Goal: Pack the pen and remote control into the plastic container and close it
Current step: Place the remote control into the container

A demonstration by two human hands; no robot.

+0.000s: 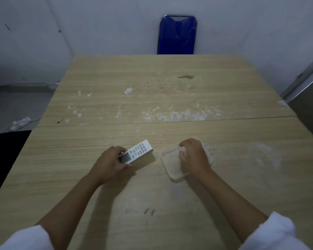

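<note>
A wooden desk [170, 98], scuffed with pale marks, fills the view, with one blue chair back [177, 35] beyond its far edge. One clear plastic container [170, 162] sits on the desk under the right hand [193, 156], whose grip rests curled over and into it; whether the fingers are clamped on the wall or a lid is hard to tell. Just left of that grip, one white remote control [138, 152] lies angled, its near end clamped in the grip of the left hand [109, 164]. A thin dark shape beside the left thumb may be the pen, but this is unclear; no lid shows apart.

Risks, as a judgement: the remote looks about as long as the container, so it may jam on the rim or stop the lid closing. The light container could slide or tip if the right grip loosens.
</note>
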